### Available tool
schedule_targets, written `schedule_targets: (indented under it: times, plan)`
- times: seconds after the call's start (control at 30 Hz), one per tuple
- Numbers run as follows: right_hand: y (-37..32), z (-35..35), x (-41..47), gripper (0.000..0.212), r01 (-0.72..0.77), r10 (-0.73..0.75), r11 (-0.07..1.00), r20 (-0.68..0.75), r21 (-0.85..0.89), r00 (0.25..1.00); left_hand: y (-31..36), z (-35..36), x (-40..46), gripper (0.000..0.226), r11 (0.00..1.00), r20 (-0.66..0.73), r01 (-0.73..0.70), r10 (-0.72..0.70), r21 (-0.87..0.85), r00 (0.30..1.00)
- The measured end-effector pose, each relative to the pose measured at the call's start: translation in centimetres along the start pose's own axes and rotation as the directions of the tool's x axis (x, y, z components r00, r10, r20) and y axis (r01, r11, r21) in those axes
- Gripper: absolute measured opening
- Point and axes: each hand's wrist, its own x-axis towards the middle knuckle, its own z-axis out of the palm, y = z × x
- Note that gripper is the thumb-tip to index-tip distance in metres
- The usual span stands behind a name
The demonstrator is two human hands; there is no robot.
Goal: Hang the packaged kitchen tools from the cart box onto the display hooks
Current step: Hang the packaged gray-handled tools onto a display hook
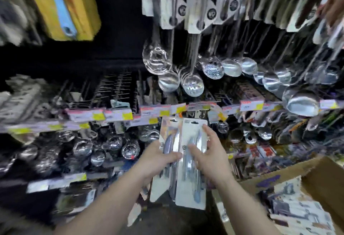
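I hold two white carded packages of metal kitchen tools upright in front of the display. My left hand (161, 157) grips the left package (168, 137) around its middle. My right hand (208, 152) holds the right package (191, 178), thumb across its front and fingers on its right edge. The two cards overlap slightly. Their hang holes point up, just below a rail of price tags (154, 111). The cardboard cart box (307, 177) sits at the lower right with more packages (301, 210) inside.
Ladles and skimmers (191, 85) hang from upper hooks with white cards. Strainers (111, 143) hang at lower left. Several bare wire hooks (115, 89) jut out at mid left. Another person's hand (335, 5) shows at the top right. A yellow package (61, 5) hangs upper left.
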Motion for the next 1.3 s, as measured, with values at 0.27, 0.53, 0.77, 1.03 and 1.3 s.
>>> schedule_targets:
  times: [0.27, 0.53, 0.77, 1.03, 1.3]
  plan:
    - [-10.6, 12.8, 0.3, 0.071, 0.199, -0.197, 0.980, 0.118, -0.008, 0.973, -0.1, -16.7, -3.0, 0.083, 0.989, -0.147, -0.129, 0.118, -0.070, 0.982]
    - [-19.5, 23.3, -0.4, 0.070, 0.334, -0.327, 0.943, 0.186, -0.005, 0.927, 0.3, -29.0, -7.4, 0.083, 0.972, -0.358, -0.214, 0.166, -0.098, 0.919]
    - [-24.9, 26.7, -0.2, 0.071, 0.421, -0.418, 0.907, 0.167, 0.019, 0.893, 1.9, -34.2, -8.2, 0.069, 0.929, -0.453, -0.348, 0.259, -0.126, 0.853]
    - [-29.9, 26.3, 1.8, 0.074, 0.502, -0.509, 0.861, 0.136, 0.084, 0.850, 6.2, -36.3, -7.3, 0.066, 0.876, -0.526, -0.470, 0.352, -0.106, 0.775]
    - [-32.9, 25.9, 3.9, 0.076, 0.573, -0.599, 0.799, 0.151, 0.181, 0.786, 9.9, -36.8, -8.0, 0.057, 0.848, -0.627, -0.529, 0.432, 0.038, 0.648]
